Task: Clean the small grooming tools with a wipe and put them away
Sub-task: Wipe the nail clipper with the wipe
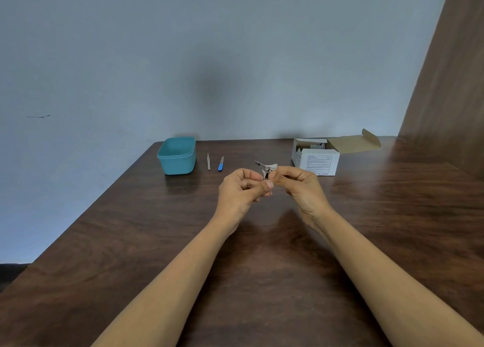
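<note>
both hands raised over the bench (262, 252), fingertips meeting. our left hand (242, 189) pinches the lower end of a nail clipper (261, 164), whose lever sticks up to the left. our right hand (301, 187) pinches what looks like a small white wipe (273, 167) against it; it's tiny and partly hidden. lying back left: teal tub (176, 156), then tweezers (208, 161) near a blue-handled nail file (221, 164), not touching. back right: open wipe box (318, 158), flap folded back.
</note>
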